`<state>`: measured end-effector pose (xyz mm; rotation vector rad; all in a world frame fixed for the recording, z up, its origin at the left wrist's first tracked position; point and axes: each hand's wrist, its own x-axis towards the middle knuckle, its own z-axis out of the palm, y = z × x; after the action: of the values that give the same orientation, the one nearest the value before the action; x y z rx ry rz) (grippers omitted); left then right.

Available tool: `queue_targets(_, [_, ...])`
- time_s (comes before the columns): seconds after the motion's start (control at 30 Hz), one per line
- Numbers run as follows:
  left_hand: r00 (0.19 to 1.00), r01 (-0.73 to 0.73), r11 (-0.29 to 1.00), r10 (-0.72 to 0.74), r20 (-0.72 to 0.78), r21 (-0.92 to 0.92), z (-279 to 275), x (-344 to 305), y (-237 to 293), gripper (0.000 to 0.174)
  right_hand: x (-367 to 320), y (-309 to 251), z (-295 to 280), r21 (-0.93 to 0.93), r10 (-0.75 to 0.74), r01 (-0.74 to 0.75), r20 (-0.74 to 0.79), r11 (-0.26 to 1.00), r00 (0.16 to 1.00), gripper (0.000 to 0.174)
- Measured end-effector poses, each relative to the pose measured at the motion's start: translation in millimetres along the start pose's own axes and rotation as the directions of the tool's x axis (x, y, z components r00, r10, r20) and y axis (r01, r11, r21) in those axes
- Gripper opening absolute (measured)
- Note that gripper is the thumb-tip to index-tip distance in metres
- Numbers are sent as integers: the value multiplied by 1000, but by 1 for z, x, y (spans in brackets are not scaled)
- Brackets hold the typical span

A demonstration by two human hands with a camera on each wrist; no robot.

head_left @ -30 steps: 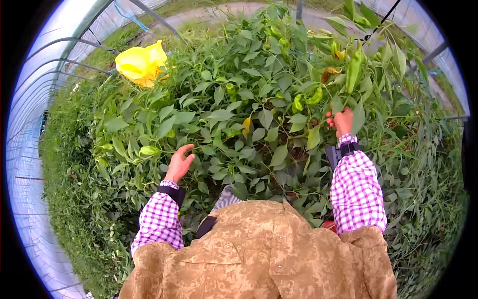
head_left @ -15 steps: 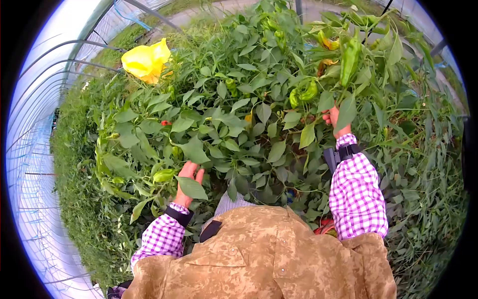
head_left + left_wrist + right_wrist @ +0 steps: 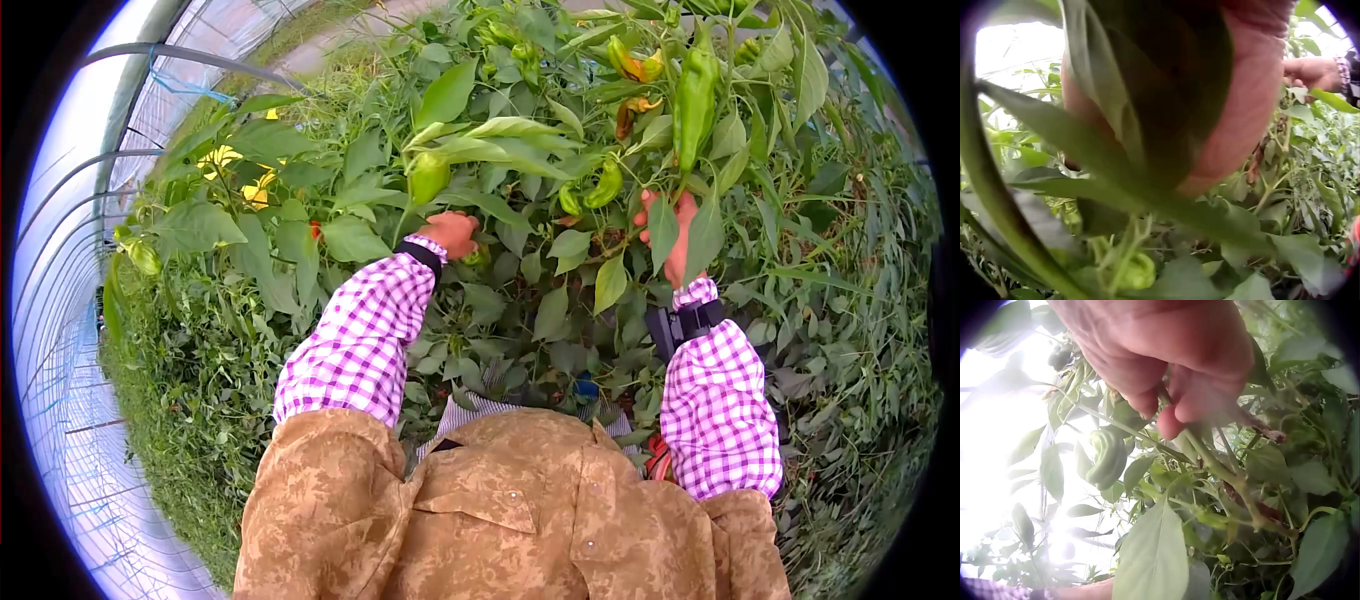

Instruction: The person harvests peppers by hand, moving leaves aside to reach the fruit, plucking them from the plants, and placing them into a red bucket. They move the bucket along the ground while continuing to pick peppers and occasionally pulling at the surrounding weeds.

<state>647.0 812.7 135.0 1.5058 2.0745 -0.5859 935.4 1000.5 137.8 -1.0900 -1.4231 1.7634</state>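
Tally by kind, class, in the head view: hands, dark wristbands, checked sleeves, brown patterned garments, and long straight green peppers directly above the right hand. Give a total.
Hands: 2 (left hand, right hand)
Dark wristbands: 2 (left band, right band)
Checked sleeves: 2 (left sleeve, right sleeve)
Brown patterned garment: 1
Long straight green pepper: 1
Total: 8

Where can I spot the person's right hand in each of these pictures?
Head: the right hand is right of centre, partly behind leaves.
Left wrist: the right hand is small, at upper right.
Right wrist: the right hand is large, at top centre, pinching a stem.
Shared landmark: the left hand, only partly visible at lower left in the right wrist view.
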Motion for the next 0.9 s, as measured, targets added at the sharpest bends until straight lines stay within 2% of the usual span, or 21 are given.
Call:
queue_targets(0.03, [989,-71,975,97,114,-210,2,-3,-35,59,-4,0,0,6,15,-15,-14,1000,1000,40])
queue_targets(0.07, [992,-93,973,108,61,-212,11,-11,-56,72,-7,-6,0,-26,-23,23,-30,999,999,36])
queue_targets(0.1, [996,-46,964,65,63,-262,11,-23,-64,74,-10,-12,2,-59,-63,60,-42,996,997,32])
queue_targets(0.13, [996,-11,911,-27,-87,-412,41,-34,-83,67,-12,-17,4,-12,9,-10,-54,1000,999,29])
queue_targets(0.17, [999,-52,840,42,-31,-540,36,-48,-85,59,-13,-18,4,-8,20,-20,-57,1000,998,29])
queue_targets(0.23, [984,104,740,23,179,-665,42,-65,-87,49,-13,-19,5,12,37,-36,-64,999,997,28])
queue_targets(0.3, [983,175,487,-36,180,-856,53,-83,-84,38,-16,-21,7,35,25,-22,-76,999,997,27])
queue_targets(0.33, [992,46,579,-122,-31,-814,85,-86,-90,30,-15,-21,6,16,43,-42,-87,999,995,27])
queue_targets(0.37, [990,-5,586,-113,-88,-811,92,-91,-90,31,-15,-22,6,-2,60,-60,-96,998,994,26])
queue_targets(0.43, [984,96,227,-169,58,-969,106,-97,-91,30,-20,-33,7,-23,122,-125,-97,992,988,25])
queue_targets(0.47, [982,189,623,-143,127,-759,72,-103,-74,32,-19,-32,5,-41,116,-120,-89,992,989,25])
queue_targets(0.5, [981,183,647,-172,92,-740,84,-104,-76,39,-20,-33,4,-58,109,-114,-79,992,991,24])
queue_targets(0.53, [981,99,834,-173,-88,-542,97,-107,-76,43,-21,-33,5,-45,119,-124,-89,991,989,23])
queue_targets(0.57, [958,46,956,-124,-257,-290,104,-108,-71,48,-20,-33,6,-44,119,-123,-84,991,989,23])
queue_targets(0.6, [990,114,983,-125,-66,-144,70,-106,-51,57,-19,-32,6,-54,120,-125,-92,991,989,22])
queue_targets(0.63, [994,90,984,-78,-81,151,50,-103,-38,60,-20,-32,6,-67,124,-131,-101,989,987,22])
queue_targets(0.7, [961,-22,944,111,-254,330,39,-96,-34,56,-22,-32,7,-32,144,-148,-100,988,985,21])
queue_targets(0.77, [921,-229,908,319,-224,351,32,-87,-38,59,-22,-29,6,-20,85,-87,-102,996,991,21])
queue_targets(0.8, [913,-311,879,382,-144,362,35,-86,-40,72,-22,-27,4,-32,62,-65,-97,997,993,23])
queue_targets(0.83, [912,-318,878,386,-138,357,37,-84,-38,72,-21,-26,2,-34,70,-73,-101,997,992,23])
queue_targets(0.9, [986,-142,985,150,75,-98,37,-84,-32,80,-19,-27,0,-39,120,-125,-118,991,986,25])
